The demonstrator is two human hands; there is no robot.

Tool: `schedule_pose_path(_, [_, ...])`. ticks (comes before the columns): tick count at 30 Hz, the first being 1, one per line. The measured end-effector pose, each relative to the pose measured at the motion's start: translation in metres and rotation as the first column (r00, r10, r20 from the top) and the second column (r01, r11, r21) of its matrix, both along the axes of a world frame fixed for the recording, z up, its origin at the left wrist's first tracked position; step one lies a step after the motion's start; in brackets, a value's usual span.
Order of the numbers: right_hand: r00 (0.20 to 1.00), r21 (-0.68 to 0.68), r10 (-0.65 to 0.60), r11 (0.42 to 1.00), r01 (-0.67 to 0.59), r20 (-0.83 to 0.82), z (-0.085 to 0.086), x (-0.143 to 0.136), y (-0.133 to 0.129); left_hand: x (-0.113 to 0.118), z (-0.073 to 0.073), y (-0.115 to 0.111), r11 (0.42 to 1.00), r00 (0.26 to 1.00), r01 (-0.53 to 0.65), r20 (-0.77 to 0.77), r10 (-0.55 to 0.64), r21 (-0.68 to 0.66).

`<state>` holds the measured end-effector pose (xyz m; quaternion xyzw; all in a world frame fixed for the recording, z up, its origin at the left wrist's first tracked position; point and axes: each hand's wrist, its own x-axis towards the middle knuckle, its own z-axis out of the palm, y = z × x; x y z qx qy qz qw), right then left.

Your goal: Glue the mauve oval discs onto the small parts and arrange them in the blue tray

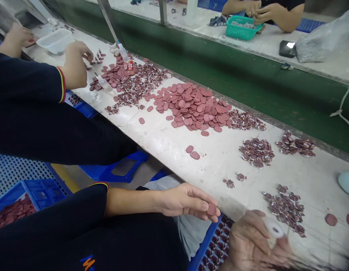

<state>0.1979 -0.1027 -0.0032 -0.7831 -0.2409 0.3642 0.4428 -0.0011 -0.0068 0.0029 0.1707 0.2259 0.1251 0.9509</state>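
Note:
My left hand (188, 201) is over the table's near edge, palm up, with a small reddish-brown oval disc (211, 209) pinched between thumb and fingers. To its right, my right hand (253, 239) is smeared by motion. Its fingers are closed around what looks like a squeeze bottle (275, 229), seen end-on as a white ring with a dark centre. Just beyond the right hand lies a pile of small dark-red and white figure-like pieces (286, 207). Two such pieces (229, 183) lie apart on the white tabletop (169, 150).
A big heap of oval discs (194, 107) spreads along the table's far side. At left, a co-worker's hand (78, 52) is near upright pieces and a white tray (56, 41). A blue crate (201, 250) of pieces stands below the edge. Across the green divider (219, 60) sits a green basket (242, 28).

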Motion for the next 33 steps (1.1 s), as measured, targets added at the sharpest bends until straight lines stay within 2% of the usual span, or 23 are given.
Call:
schedule_pose_path(1, [0.983,-0.104,0.085,0.992,-0.069,0.161,-0.002,0.002,0.005,-0.001,0.000,0.001,1.000,1.000,-0.001,-0.004,0.001,0.008])
schedule_pose_path(3, [0.886,-0.265,0.238,0.954,-0.137,0.399,-0.005,0.006,0.009,-0.003,-0.001,0.003,1.000,1.000,-0.011,-0.012,0.012,0.019])
schedule_pose_path(6, [0.771,-0.367,0.344,0.918,-0.154,0.536,-0.009,0.005,0.003,-0.006,-0.003,0.007,0.999,0.998,-0.050,-0.032,0.050,0.009])
schedule_pose_path(8, [0.795,-0.251,0.283,0.953,-0.169,0.537,-0.009,0.000,-0.002,-0.008,-0.004,0.011,0.997,0.995,-0.080,-0.051,0.080,0.003])
schedule_pose_path(10, [0.888,-0.012,0.121,0.992,-0.129,0.443,-0.007,-0.008,-0.001,-0.009,-0.004,0.014,0.995,0.993,-0.102,-0.066,0.102,0.002])
schedule_pose_path(11, [0.911,0.081,0.063,0.991,-0.105,0.409,-0.005,-0.011,0.003,-0.009,-0.004,0.015,0.994,0.992,-0.107,-0.068,0.107,0.003])
schedule_pose_path(12, [0.895,0.114,0.057,0.986,-0.119,0.443,-0.004,-0.013,0.009,-0.010,-0.004,0.016,0.994,0.992,-0.110,-0.068,0.110,0.004])
schedule_pose_path(13, [0.837,0.091,0.095,0.981,-0.170,0.539,-0.004,-0.015,0.017,-0.010,-0.005,0.017,0.994,0.991,-0.111,-0.068,0.111,0.005])
schedule_pose_path(16, [0.581,-0.123,0.326,0.924,-0.361,0.746,-0.008,-0.011,0.045,-0.009,-0.005,0.017,0.994,0.992,-0.111,-0.061,0.111,0.005])
schedule_pose_path(17, [0.532,-0.184,0.383,0.903,-0.389,0.755,-0.010,-0.007,0.053,-0.010,-0.005,0.017,0.994,0.992,-0.113,-0.058,0.113,0.002])
schedule_pose_path(18, [0.524,-0.223,0.416,0.893,-0.392,0.743,-0.012,-0.004,0.058,-0.010,-0.005,0.017,0.993,0.992,-0.115,-0.057,0.115,-0.001])
schedule_pose_path(20, [0.548,-0.290,0.440,0.894,-0.341,0.711,-0.013,0.001,0.063,-0.011,-0.005,0.017,0.993,0.991,-0.115,-0.066,0.114,-0.004])
schedule_pose_path(22, [0.658,-0.284,0.381,0.925,-0.254,0.650,-0.009,0.002,0.058,-0.012,-0.005,0.017,0.993,0.989,-0.117,-0.089,0.116,-0.007])
schedule_pose_path(24, [0.794,-0.208,0.270,0.961,-0.184,0.545,-0.003,-0.002,0.046,-0.012,-0.005,0.016,0.992,0.987,-0.125,-0.107,0.124,-0.006])
schedule_pose_path(27, [0.962,-0.052,0.109,0.994,-0.099,0.250,0.009,-0.016,0.021,-0.011,-0.006,0.016,0.992,0.986,-0.120,-0.112,0.123,0.032])
schedule_pose_path(30, [0.997,0.059,-0.029,0.998,0.033,-0.074,0.023,-0.038,0.002,-0.008,-0.007,0.015,0.991,0.989,-0.080,-0.118,0.092,0.103])
schedule_pose_path(31, [0.991,0.086,-0.057,0.994,0.067,-0.121,0.028,-0.046,-0.001,-0.007,-0.007,0.014,0.991,0.990,-0.065,-0.117,0.080,0.119])
schedule_pose_path(33, [0.993,0.120,-0.053,0.991,0.066,-0.105,0.037,-0.056,-0.002,-0.006,-0.006,0.015,0.991,0.993,-0.034,-0.107,0.048,0.132])
